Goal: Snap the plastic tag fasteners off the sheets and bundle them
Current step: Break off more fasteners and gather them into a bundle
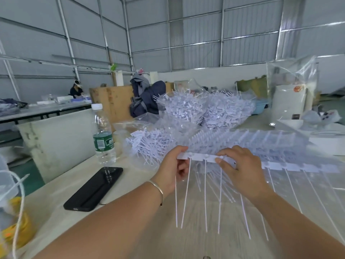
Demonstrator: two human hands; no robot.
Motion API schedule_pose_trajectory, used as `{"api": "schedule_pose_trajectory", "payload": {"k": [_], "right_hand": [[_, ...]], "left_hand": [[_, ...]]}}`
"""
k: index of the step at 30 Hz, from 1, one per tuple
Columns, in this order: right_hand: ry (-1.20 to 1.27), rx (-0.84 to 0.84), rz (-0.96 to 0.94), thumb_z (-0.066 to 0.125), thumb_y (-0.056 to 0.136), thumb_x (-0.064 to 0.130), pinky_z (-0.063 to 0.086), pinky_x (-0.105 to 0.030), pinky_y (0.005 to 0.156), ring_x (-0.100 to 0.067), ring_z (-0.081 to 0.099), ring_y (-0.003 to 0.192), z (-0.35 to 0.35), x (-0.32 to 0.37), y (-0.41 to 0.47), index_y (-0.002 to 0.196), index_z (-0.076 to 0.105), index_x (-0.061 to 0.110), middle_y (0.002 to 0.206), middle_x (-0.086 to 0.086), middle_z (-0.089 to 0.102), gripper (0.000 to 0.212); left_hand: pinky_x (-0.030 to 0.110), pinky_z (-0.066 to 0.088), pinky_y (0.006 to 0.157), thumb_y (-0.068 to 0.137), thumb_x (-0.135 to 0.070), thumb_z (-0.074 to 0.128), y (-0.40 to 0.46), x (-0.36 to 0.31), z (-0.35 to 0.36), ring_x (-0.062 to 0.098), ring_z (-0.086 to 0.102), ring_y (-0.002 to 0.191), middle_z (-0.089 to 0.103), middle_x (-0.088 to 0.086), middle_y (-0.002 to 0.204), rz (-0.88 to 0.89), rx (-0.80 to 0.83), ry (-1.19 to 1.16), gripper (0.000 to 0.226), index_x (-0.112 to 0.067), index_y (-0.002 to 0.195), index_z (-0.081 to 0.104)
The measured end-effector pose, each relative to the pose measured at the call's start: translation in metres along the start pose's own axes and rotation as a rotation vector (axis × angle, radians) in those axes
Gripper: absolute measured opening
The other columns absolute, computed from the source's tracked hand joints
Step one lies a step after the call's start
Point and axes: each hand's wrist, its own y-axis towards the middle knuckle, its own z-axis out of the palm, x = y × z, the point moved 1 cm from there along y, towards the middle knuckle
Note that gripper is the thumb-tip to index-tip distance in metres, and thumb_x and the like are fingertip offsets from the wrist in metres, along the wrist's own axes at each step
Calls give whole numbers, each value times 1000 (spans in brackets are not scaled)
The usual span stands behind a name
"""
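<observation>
Single head-worn wide-angle view, facing forward and down, close over the table [61,186]

Seen from head height at a pale counter [115,217]: left hand [172,168], thin bangle [157,189] at the wrist, pinching the near end of a white sheet of tag fasteners [203,158]; right hand [240,165] gripping the same strip just beside it, fingers curled over the top edge. Long thin tails hanging down below both hands. Behind, heaped loose fasteners [207,107] in clear plastic, and a smaller pile [149,144] nearer the left. Standing at left, a capped water bottle [102,135] with a green label; lying just in front of it, a black phone [93,189]. Far back left, a seated person [76,90] at another table.
</observation>
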Motion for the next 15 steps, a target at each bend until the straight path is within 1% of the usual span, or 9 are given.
{"api": "schedule_pose_trajectory", "payload": {"k": [2,4,6,9,12,13,15], "right_hand": [[-33,13,27,65,89,28,44,-47,85,-23,58,93,-2,-4,1,95,72,24,88,0,64,9],[-51,22,54,64,90,29,43,-47,87,-22,58,95,-3,-8,2,96,72,25,90,1,63,11],[-54,21,71,65,89,29,42,-47,88,-21,58,93,-4,-12,2,95,72,26,89,3,63,10],[-56,19,100,66,88,30,42,-45,89,-19,58,88,-8,-16,3,92,73,27,86,4,63,8],[-86,58,142,64,89,33,36,-39,92,-16,57,93,-8,-16,1,92,72,31,90,6,65,9],[-101,71,152,63,89,35,34,-38,92,-16,57,95,-8,-17,1,93,71,31,90,7,64,10],[-108,85,181,57,88,41,36,-40,93,-16,58,93,-8,-18,1,94,71,30,89,7,64,18]], "left_hand": [[21,30,45,83,-26,63,4,3,5,9,28,34,37,-4,46,-12,21,36,36,-21,48,56],[22,28,44,83,-24,61,9,8,8,10,28,35,34,-4,43,-38,29,45,41,-20,43,56],[19,25,39,84,-21,59,12,12,11,12,29,37,34,-2,45,-33,40,69,38,-20,45,58],[20,26,38,86,-19,56,15,18,13,13,32,40,36,0,47,-8,78,140,40,-21,46,59],[21,27,36,88,-16,55,17,25,9,12,31,39,36,-1,48,18,136,123,36,-20,53,59],[20,27,37,88,-15,55,18,26,8,11,31,39,35,-1,49,23,165,112,36,-20,53,60],[19,27,40,88,-12,54,18,29,5,10,33,40,38,-1,50,23,216,99,37,-19,53,64]]}}
